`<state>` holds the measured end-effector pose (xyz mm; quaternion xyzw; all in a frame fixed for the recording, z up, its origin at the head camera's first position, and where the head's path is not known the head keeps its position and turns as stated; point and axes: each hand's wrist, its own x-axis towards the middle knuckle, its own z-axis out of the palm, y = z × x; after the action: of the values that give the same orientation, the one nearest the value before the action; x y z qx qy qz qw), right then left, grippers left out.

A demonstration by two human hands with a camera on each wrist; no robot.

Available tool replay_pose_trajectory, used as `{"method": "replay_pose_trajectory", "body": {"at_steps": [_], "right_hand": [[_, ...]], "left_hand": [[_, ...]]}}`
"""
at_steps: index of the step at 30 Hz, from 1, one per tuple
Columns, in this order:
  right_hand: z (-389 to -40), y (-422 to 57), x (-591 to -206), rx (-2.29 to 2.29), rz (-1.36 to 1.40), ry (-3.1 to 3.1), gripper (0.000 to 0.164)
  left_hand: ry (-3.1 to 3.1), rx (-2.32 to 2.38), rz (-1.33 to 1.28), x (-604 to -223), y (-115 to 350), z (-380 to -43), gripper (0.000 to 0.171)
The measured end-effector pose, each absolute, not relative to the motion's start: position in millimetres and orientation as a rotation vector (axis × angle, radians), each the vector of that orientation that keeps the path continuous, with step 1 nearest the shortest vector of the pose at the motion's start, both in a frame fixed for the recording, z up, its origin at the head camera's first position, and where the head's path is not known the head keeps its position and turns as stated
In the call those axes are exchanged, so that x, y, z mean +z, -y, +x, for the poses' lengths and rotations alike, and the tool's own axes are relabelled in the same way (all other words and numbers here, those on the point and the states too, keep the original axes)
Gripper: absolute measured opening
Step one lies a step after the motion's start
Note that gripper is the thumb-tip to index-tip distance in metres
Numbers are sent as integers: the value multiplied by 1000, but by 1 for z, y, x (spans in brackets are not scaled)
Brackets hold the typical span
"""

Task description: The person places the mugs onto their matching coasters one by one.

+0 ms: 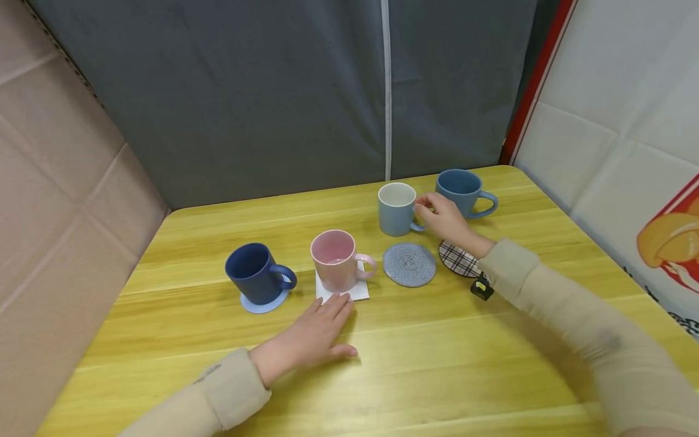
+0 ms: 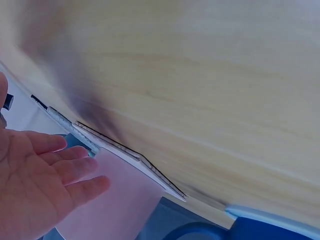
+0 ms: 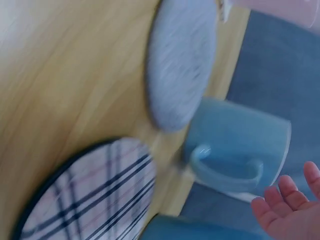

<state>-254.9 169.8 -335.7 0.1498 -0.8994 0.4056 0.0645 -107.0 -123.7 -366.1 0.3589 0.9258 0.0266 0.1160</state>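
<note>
Near the back edge of the table (image 1: 437,364), the light-blue mug (image 1: 394,220) is showing its pale interior; the right hand (image 1: 445,220), grip loosely curled, is hovering beside it. The left hand (image 1: 317,334), grip wide, is fronting the pink mug (image 1: 338,273).

**Yellow wood-grain table** (image 1: 415,370)

Left of centre: round pale-blue coaster (image 1: 262,307). Mid-frame: square white coaster (image 1: 358,293). Right of centre: round grey coaster (image 1: 409,265); light-blue mug (image 1: 394,220) upright, higher in frame. Farther right: plaid coaster (image 1: 457,259); blue mug (image 1: 460,199), upper right.
</note>
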Motion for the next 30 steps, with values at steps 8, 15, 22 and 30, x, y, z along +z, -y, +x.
{"method": "replay_pose_trajectory", "body": {"at_steps": [8,15,22,30], "right_hand": [[-270,-184,-348,1230,337,2765,40],[-279,-189,-361,1398,193,2821,44],[-279,-187,-369,1592,135,2760,43],[-281,-181,-369,1844,121,2720,40]], "left_hand": [[-2692,83,1159,-365,111,-107,81],[-2694,44,1214,-370,97,-108,81],[-2689,51,1270,-373,77,-116,82],[-2679,56,1212,-371,56,-126,83]]}}
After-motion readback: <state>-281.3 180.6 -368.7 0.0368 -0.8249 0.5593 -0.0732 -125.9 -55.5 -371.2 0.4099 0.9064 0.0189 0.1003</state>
